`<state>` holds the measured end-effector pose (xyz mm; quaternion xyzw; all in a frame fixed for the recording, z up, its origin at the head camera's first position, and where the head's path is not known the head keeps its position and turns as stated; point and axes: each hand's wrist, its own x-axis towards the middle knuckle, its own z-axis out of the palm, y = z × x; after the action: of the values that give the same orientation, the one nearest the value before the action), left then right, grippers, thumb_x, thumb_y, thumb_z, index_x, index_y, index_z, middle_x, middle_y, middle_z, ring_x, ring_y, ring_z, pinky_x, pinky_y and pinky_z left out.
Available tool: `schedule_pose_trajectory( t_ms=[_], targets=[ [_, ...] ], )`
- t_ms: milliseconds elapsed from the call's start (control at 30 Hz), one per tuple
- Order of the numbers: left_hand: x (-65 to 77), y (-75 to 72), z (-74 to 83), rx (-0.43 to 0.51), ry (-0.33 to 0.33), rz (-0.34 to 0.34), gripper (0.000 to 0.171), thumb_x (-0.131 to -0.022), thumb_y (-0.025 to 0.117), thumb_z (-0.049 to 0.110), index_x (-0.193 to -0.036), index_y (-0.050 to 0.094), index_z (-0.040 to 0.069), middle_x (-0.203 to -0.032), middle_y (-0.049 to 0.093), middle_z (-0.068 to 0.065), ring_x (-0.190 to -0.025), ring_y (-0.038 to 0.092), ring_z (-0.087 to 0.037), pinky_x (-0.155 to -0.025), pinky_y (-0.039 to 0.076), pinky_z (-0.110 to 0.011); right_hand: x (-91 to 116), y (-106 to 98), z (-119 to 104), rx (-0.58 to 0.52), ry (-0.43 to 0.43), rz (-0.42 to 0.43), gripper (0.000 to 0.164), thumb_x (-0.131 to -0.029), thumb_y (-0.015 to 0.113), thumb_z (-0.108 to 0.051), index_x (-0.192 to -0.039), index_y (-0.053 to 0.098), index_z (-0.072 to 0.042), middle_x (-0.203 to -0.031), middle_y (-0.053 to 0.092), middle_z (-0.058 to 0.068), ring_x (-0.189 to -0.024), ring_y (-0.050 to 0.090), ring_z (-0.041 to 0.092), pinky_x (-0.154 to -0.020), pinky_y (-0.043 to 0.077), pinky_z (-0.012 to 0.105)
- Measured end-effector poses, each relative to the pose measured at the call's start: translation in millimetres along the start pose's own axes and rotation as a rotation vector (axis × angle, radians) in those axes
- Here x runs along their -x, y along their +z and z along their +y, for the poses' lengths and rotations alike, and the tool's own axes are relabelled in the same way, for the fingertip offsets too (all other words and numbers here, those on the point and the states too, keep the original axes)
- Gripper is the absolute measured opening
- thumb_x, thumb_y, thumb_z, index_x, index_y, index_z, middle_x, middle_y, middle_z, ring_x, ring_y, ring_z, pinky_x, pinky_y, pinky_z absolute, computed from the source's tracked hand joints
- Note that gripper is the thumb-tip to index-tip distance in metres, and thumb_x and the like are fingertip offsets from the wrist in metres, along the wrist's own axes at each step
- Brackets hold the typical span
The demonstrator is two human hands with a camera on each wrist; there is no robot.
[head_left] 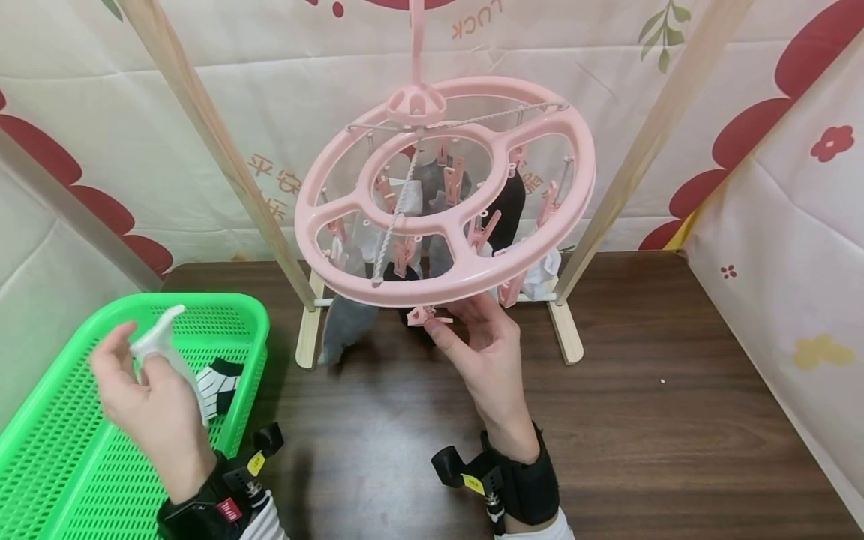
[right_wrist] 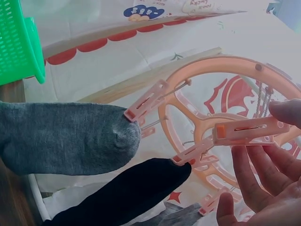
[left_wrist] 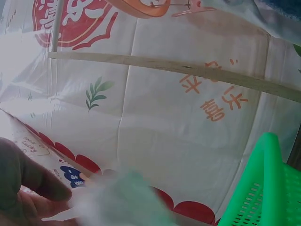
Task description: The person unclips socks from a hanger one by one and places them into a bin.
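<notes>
Over the green basket, my left hand [head_left: 151,401] holds a thin white cloth [head_left: 164,341], likely a sock, between thumb and fingers; it looks blurred in the left wrist view. My right hand [head_left: 484,356] is at the near rim of a round pink drying hanger [head_left: 317,281]. Its thumb and fingers pinch a pink clothespin [right_wrist: 249,131] hanging from that rim, with no cloth visible in the clothespin. Beside it, other clothespins grip a grey sock [right_wrist: 70,139] and a black sock [right_wrist: 122,195] by their ends.
The green basket [head_left: 259,330] stands at the left, with a black-and-white striped sock [head_left: 219,386] inside. A wooden frame [head_left: 223,150] stands around the hanger on the brown table [head_left: 641,420]. More white, grey and black pieces hang under the hanger. A printed cloth [head_left: 283,105] forms the backdrop.
</notes>
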<state>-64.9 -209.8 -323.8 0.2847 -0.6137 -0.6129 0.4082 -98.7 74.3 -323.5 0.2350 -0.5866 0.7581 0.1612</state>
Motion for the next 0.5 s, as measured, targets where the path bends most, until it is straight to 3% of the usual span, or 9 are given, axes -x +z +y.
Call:
schedule_pose_trajectory(
  t_ms=[33, 200, 233, 267, 500],
  targets=[
    [0.5, 0.5, -1.2, -0.056, 0.019, -0.007, 0.046, -0.092, 0.034, -0.009, -0.126, 0.057, 0.011, -0.139, 0.048, 0.0, -0.112, 0.048, -0.011, -0.093, 0.035, -0.021, 0, 0, 0, 0.002, -0.003, -0.001, 0.039, -0.085, 0.068, 0.006, -0.122, 0.061, -0.006, -0.104, 0.066, 0.01, -0.096, 0.062, 0.025, -0.083, 0.049, 0.033],
    [4.0, 4.9, -6.0, -0.247, 0.153, -0.032, 0.039, -0.092, 0.04, -0.005, -0.123, 0.06, 0.007, -0.135, 0.051, 0.002, -0.118, 0.045, -0.006, -0.101, 0.025, -0.023, 0, 0, 0, 0.019, 0.002, -0.008, 0.041, -0.084, 0.067, 0.008, -0.122, 0.061, -0.007, -0.104, 0.065, 0.009, -0.095, 0.061, 0.026, -0.082, 0.049, 0.034],
    [5.0, 5.9, -6.4, -0.263, 0.17, -0.04, 0.037, -0.092, 0.041, -0.004, -0.122, 0.062, 0.006, -0.135, 0.052, 0.002, -0.118, 0.046, -0.007, -0.104, 0.023, -0.025, 0, 0, 0, 0.02, 0.004, -0.011, 0.041, -0.084, 0.067, 0.008, -0.121, 0.061, -0.007, -0.104, 0.065, 0.009, -0.095, 0.061, 0.025, -0.082, 0.049, 0.034],
    [6.0, 7.0, -6.6, -0.276, 0.191, -0.054, 0.035, -0.092, 0.043, -0.003, -0.12, 0.062, 0.004, -0.135, 0.052, 0.001, -0.128, 0.039, -0.008, -0.106, 0.023, -0.027, 0, 0, 1, 0.02, 0.006, -0.013, 0.041, -0.084, 0.067, 0.008, -0.121, 0.061, -0.007, -0.104, 0.065, 0.009, -0.095, 0.061, 0.025, -0.082, 0.048, 0.034],
    [15.2, 20.8, -8.9, -0.274, 0.316, -0.178, 0.025, -0.091, 0.049, -0.002, -0.11, 0.064, -0.007, -0.13, 0.056, -0.005, -0.124, 0.046, -0.012, -0.104, 0.035, -0.034, 0, 0, 1, 0.018, 0.009, -0.017, 0.038, -0.085, 0.067, 0.005, -0.12, 0.061, -0.009, -0.104, 0.065, 0.008, -0.096, 0.062, 0.025, -0.083, 0.048, 0.034]
  ],
)
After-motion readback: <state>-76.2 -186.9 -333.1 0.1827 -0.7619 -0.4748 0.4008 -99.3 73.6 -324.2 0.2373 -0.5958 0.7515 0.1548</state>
